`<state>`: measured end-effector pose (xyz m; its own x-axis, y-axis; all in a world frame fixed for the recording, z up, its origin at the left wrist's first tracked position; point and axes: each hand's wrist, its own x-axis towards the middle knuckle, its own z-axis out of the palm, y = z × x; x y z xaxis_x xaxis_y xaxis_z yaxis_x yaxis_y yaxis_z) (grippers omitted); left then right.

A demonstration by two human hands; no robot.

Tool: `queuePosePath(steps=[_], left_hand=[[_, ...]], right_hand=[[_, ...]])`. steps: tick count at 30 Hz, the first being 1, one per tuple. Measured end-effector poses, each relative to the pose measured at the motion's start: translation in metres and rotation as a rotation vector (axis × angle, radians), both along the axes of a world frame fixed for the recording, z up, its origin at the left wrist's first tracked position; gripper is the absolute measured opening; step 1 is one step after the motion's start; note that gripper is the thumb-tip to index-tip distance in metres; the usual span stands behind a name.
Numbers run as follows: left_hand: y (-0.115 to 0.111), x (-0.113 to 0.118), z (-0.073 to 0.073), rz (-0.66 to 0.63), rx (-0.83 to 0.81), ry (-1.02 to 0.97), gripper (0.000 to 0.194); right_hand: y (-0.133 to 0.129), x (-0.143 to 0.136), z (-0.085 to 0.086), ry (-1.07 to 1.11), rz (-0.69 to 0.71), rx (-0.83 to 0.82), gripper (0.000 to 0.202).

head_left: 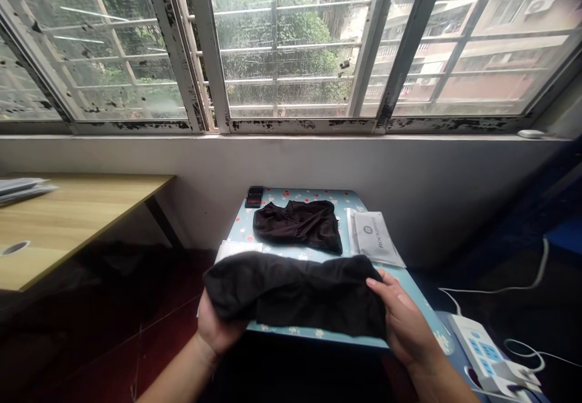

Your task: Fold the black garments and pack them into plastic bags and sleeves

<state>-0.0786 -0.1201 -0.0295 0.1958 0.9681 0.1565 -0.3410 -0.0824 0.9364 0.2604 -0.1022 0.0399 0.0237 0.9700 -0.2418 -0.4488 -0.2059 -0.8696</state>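
A long piece of black cloth [300, 291] is stretched sideways over the front of a small light blue table [359, 200] with a flower pattern. My left hand [218, 327] grips its left end from below, the fingers hidden under the fabric. At the right end my right hand [398, 312] holds it, thumb on top. Behind it a second black cloth [302, 224] lies crumpled on the table. A grey-white printed packet [373, 237] lies at the table's right edge. Something white, partly covered, shows behind the held cloth's left part.
A small dark item [254, 197] sits at the table's back left corner. To the right is a white power strip [486, 351] with cables. A wooden desk [91, 209] with papers [22, 189] stands at the left. Wall and windows are behind.
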Motion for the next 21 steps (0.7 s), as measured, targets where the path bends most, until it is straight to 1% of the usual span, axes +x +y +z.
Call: queuePosePath(steps=[2,3,4,5,6,7,8,10,12,14,16,19,21], left_hand=[[0.037,-0.006,0.026,0.07,-0.109,-0.269,0.08],[0.058,-0.008,0.04,0.077,-0.139,-0.34,0.082],[0.079,-0.01,0.052,0.072,-0.162,-0.377,0.087],[0.099,-0.011,0.061,0.068,-0.176,-0.374,0.092],[0.118,-0.012,0.067,0.078,-0.184,-0.333,0.095],[0.135,-0.014,0.069,0.101,-0.201,-0.246,0.095],[0.149,-0.016,0.067,0.145,-0.217,-0.102,0.091],[0.17,-0.02,0.054,0.291,-0.201,0.28,0.078],[0.181,-0.025,0.037,0.397,-0.143,0.508,0.064],[0.185,-0.031,0.023,0.427,-0.05,0.635,0.052],[0.186,-0.037,0.016,0.379,0.073,0.775,0.043],[0.192,-0.046,0.015,0.206,0.245,0.968,0.039],[0.2,-0.052,0.015,0.095,0.318,1.073,0.038]], right_hand=[[0.031,0.0,0.015,-0.089,-0.029,0.048,0.039],[0.049,0.0,0.022,-0.151,-0.035,0.094,0.039],[0.069,0.0,0.029,-0.258,-0.032,0.152,0.038],[0.089,0.0,0.034,-0.445,-0.034,0.205,0.035],[0.109,0.001,0.038,-0.69,-0.034,0.233,0.032],[0.126,0.003,0.04,-0.779,-0.031,0.234,0.029],[0.141,0.005,0.041,-0.868,-0.021,0.229,0.027],[0.161,0.012,0.036,-1.045,0.025,0.206,0.021],[0.168,0.02,0.026,-1.248,0.081,0.209,0.018],[0.168,0.025,0.016,-1.434,0.164,0.259,0.02],[0.167,0.028,0.006,-1.573,0.294,0.332,0.024],[0.169,0.028,-0.005,-1.715,0.494,0.409,0.033],[0.174,0.03,-0.008,-1.779,0.581,0.447,0.03]])
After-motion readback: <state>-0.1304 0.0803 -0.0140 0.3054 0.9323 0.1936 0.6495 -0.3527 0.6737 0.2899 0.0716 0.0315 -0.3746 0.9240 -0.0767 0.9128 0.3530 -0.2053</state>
